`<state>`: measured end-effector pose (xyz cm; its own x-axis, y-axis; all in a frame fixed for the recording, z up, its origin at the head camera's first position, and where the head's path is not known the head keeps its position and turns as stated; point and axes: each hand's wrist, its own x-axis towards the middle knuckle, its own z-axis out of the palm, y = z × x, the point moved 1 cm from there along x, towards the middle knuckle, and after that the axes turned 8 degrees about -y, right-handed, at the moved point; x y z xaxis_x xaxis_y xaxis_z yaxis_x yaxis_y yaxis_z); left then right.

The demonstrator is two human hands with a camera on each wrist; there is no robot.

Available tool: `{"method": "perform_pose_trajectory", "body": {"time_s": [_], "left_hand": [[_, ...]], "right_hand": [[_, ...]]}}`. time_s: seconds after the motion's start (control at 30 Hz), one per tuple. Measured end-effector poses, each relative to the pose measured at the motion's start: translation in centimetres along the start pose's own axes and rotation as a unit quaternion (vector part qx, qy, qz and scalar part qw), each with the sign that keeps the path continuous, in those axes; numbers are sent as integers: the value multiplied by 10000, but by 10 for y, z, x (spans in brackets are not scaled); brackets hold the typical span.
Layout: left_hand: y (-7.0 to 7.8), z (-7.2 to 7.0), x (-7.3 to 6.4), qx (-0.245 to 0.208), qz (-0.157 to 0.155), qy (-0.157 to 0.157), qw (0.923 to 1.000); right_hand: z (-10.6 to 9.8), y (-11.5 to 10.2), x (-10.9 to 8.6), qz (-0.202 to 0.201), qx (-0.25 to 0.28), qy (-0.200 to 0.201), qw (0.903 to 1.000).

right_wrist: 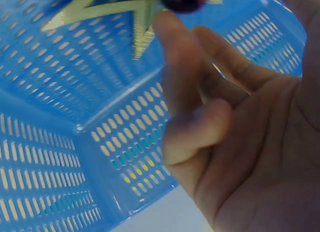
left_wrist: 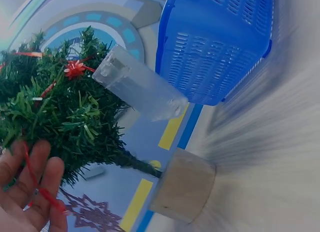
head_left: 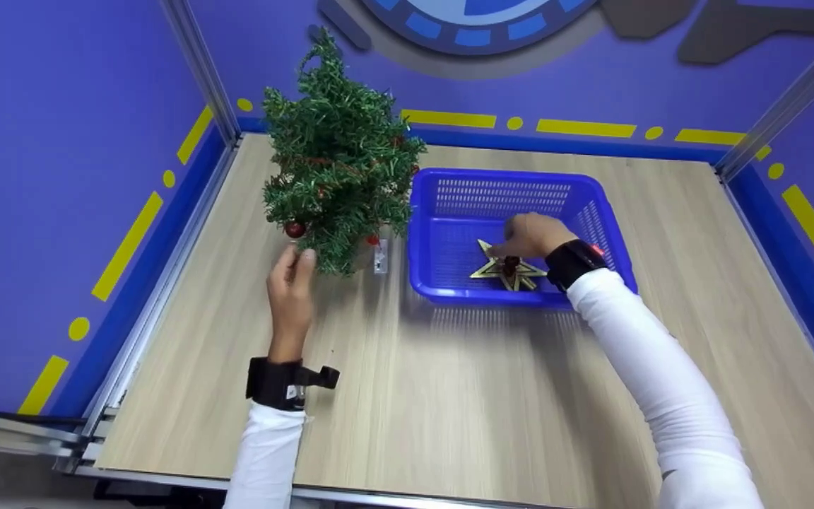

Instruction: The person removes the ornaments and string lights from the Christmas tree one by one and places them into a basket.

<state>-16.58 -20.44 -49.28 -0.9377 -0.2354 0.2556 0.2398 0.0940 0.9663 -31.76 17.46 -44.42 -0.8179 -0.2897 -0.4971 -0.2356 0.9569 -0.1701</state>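
Note:
A small green artificial Christmas tree (head_left: 340, 162) with red ornaments stands at the left of the table. My left hand (head_left: 290, 297) is at its lower left branches, just below a dark red bauble (head_left: 295, 229). In the left wrist view its relaxed fingers touch the branches, with a thin red string (left_wrist: 31, 167) across them. My right hand (head_left: 535, 235) reaches down into a blue plastic basket (head_left: 417, 240). There a gold star (head_left: 486, 271) lies with a shiny dark red bauble (head_left: 512, 261) over it. In the right wrist view my fingertips are right beside the star and bauble.
A clear plastic box (left_wrist: 140, 85) hangs by the lower branches, on the basket side. The tree has a round wooden base (left_wrist: 182, 187). Blue printed walls (head_left: 96, 141) with metal posts (head_left: 202, 63) enclose the wooden table (head_left: 407, 396) at the back and sides.

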Motion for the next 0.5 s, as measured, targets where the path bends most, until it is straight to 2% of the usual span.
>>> {"method": "perform_pose_trajectory", "body": {"time_s": [0.07,0.13,0.17,0.23,0.3,0.37,0.43,0.47,0.5], "left_hand": [[-5,-2,5,-455,18,218,9987],[-11,-5,12,-776,-95,494,9957],[-15,-6,16,-833,-189,581,9946],[-23,-8,23,-600,-540,563,9951],[-31,-9,28,-236,-972,193,9948],[-37,-8,31,197,-1211,-345,9918],[-44,-8,32,462,-1193,-811,9885],[-47,-8,33,475,-1063,-994,9882],[-50,-9,33,530,-799,-1151,9887]], "right_hand": [[-4,-2,-2,-59,160,179,9997],[-8,-4,-4,-210,320,328,9987],[-9,-5,-6,-282,369,393,9981],[-11,-9,-9,-431,429,510,9968],[-11,-12,-14,-580,427,639,9954],[-12,-16,-21,-718,410,766,9936],[-13,-20,-29,-851,479,854,9916],[-13,-22,-34,-929,552,890,9902],[-14,-24,-39,-1009,661,915,9885]]}}
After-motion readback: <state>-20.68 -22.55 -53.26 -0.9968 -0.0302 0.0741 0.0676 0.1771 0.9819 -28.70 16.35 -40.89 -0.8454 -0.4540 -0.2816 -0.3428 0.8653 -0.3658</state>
